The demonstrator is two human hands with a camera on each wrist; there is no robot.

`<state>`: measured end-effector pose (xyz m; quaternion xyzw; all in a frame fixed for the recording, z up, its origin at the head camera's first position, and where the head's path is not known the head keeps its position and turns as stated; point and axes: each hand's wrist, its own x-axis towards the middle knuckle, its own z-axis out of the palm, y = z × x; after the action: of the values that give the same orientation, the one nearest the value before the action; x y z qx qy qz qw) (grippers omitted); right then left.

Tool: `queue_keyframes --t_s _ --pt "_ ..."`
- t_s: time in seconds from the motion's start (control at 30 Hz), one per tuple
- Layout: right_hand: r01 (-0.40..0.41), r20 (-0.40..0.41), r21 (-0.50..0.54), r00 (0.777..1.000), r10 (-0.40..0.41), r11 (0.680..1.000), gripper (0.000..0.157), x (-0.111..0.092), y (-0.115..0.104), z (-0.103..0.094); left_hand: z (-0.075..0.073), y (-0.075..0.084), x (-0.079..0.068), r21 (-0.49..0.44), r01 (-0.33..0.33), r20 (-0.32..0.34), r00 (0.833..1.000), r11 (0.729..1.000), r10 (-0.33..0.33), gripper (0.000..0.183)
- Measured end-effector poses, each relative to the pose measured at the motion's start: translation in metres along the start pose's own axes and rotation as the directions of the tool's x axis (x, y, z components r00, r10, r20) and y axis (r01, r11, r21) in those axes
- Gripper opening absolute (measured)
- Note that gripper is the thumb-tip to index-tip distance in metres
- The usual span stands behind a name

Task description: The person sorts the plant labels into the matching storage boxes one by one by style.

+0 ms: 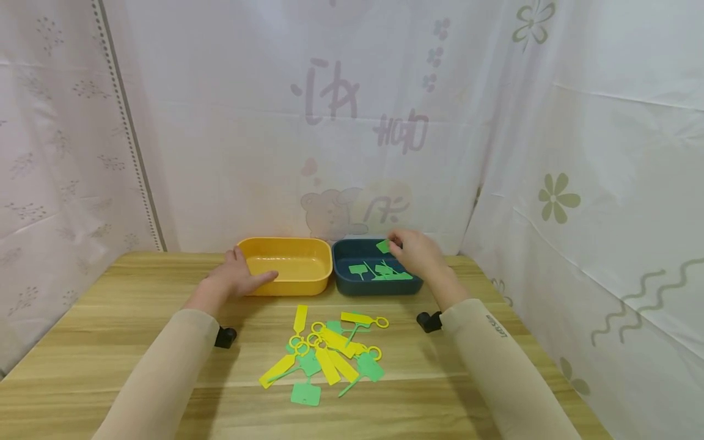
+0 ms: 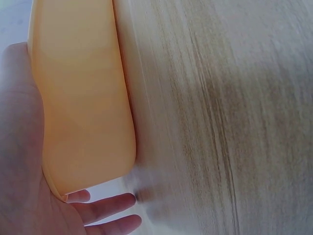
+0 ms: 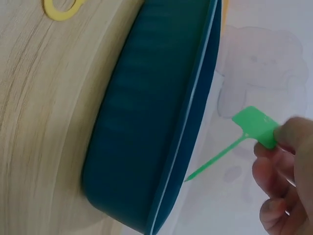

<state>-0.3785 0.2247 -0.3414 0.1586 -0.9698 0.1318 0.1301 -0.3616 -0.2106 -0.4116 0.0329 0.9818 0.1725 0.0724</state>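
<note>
Thumb and fingertips of my right hand [image 1: 416,250] pinch a green plant tag [image 3: 257,126] by its flat head, over the right side of the dark blue bin [image 1: 377,288]. In the right wrist view the tag's thin stem points down toward the bin's rim. Several green tags [image 1: 393,276] lie inside that bin. At the yellow-orange bin [image 1: 291,288], my left hand [image 1: 233,276] rests against the left front corner. Its thumb lies along the rim, and the fingers stretch out straight past the end wall in the left wrist view.
A loose pile of yellow ring tags [image 1: 327,366] and green tags [image 1: 305,394] lies on the wooden table [image 1: 247,397] in front of the bins. The two bins stand side by side near the back edge, close to a patterned white curtain [image 1: 231,122].
</note>
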Motion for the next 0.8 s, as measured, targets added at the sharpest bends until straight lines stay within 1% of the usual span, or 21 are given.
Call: queue_keyframes --t_s 0.03,0.1,0.23,0.27,0.53,0.67,0.8 --pt "-0.013 -0.008 -0.007 1.0 0.013 1.0 0.028 0.0 0.001 0.0 0.002 -0.004 0.005 0.013 -0.006 -0.007 1.0 1.0 0.006 0.152" --pt "-0.032 -0.036 -0.021 0.999 0.032 0.999 0.031 0.001 0.001 0.001 0.002 -0.005 0.006 0.017 -0.007 -0.005 1.0 1.0 0.007 0.154" --pt "-0.056 -0.076 -0.018 0.996 0.055 0.998 0.035 0.002 0.001 0.003 0.0 -0.004 0.003 0.024 -0.008 -0.008 1.0 1.0 0.008 0.153" --pt "-0.057 -0.075 -0.017 0.996 0.056 0.998 0.035 0.002 0.001 0.004 -0.002 0.0 -0.001 0.012 -0.002 -0.002 1.0 1.0 0.002 0.151" --pt "-0.051 -0.019 -0.03 0.999 0.051 0.998 0.034 -0.002 -0.003 0.009 -0.001 0.002 -0.003 0.026 -0.007 -0.01 1.0 1.0 0.007 0.144" --pt "-0.018 0.016 -0.042 1.0 0.019 0.999 0.037 -0.006 -0.009 0.012 -0.001 0.002 -0.002 0.025 -0.009 -0.012 1.0 1.0 0.009 0.144" --pt "0.04 0.035 -0.051 0.999 -0.038 0.998 0.036 -0.013 -0.019 0.012 -0.002 0.001 -0.004 0.025 -0.008 -0.011 1.0 1.0 0.008 0.144"
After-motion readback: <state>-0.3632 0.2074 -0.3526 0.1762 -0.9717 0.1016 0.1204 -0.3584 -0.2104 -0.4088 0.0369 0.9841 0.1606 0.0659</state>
